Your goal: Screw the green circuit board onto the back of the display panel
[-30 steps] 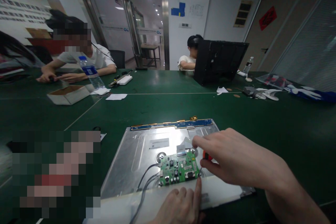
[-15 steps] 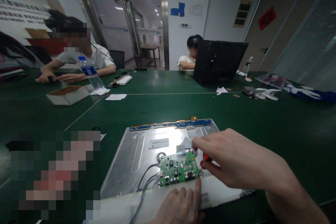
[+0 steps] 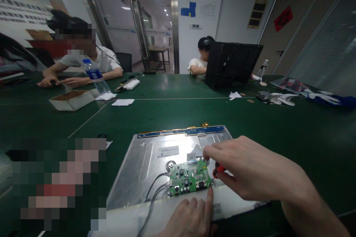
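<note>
A green circuit board point(image 3: 189, 179) lies on the bare metal back of a display panel point(image 3: 130, 177). My right hand point(image 3: 241, 166) grips a screwdriver point(image 3: 218, 169) with a red and black handle, its thin tip at the board's lower right corner. Most of the handle is hidden by my fingers. My left hand point(image 3: 190, 216) rests on the panel's white lower strip point(image 3: 233, 203). Its index finger stretches to that same corner; the other fingers are bent and hold nothing visible. Grey and black cables point(image 3: 152, 203) run from the board's left side.
Across the green table point(image 3: 155, 114) stand a white open box point(image 3: 73, 102), a water bottle point(image 3: 96, 77) and a large black screen housing point(image 3: 233, 64). Two people sit opposite. Blue-white gloves point(image 3: 329, 98) lie far right. The lower left is pixelated.
Almost nothing differs. The screwdriver handle has shifted very slightly in my right hand; my left hand and the board stay where they were.
</note>
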`<move>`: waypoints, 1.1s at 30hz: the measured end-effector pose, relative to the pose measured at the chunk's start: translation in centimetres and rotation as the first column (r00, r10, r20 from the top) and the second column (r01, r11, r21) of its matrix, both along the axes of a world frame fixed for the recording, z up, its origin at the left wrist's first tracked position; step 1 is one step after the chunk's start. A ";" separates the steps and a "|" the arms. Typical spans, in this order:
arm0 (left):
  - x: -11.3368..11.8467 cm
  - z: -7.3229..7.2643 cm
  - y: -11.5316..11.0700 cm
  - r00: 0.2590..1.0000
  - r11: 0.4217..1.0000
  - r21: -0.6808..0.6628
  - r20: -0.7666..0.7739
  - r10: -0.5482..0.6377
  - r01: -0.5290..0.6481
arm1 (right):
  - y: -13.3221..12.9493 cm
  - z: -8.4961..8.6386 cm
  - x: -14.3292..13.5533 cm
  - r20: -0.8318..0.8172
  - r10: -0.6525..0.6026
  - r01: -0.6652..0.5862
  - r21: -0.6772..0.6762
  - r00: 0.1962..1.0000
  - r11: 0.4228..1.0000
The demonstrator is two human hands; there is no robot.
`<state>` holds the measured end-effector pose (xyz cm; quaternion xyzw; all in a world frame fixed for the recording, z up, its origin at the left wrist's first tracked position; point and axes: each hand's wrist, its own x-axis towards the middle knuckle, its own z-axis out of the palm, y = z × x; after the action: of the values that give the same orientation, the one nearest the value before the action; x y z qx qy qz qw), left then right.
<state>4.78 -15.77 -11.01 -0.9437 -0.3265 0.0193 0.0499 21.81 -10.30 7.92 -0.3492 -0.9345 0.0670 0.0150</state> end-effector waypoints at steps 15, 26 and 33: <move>-0.1 0.2 -0.1 1.000 1.000 -0.017 -0.007 -0.001 0.001 | 0.1 -0.1 0.1 -0.020 0.035 -0.036 -0.049 0.999 0.998; -0.2 0.1 0.0 1.000 1.000 0.003 0.006 -0.014 0.014 | 0.4 -0.3 -0.2 -0.014 -0.005 0.005 -0.034 1.000 0.999; -0.1 0.3 0.0 1.000 0.999 -0.040 -0.021 -0.003 0.002 | 0.1 -0.2 0.3 -0.032 0.053 -0.056 -0.067 0.998 0.996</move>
<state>4.69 -15.76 -10.67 -0.9446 -0.3245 0.0355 0.0342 22.14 -10.21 7.73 -0.3228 -0.9406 0.1044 0.0155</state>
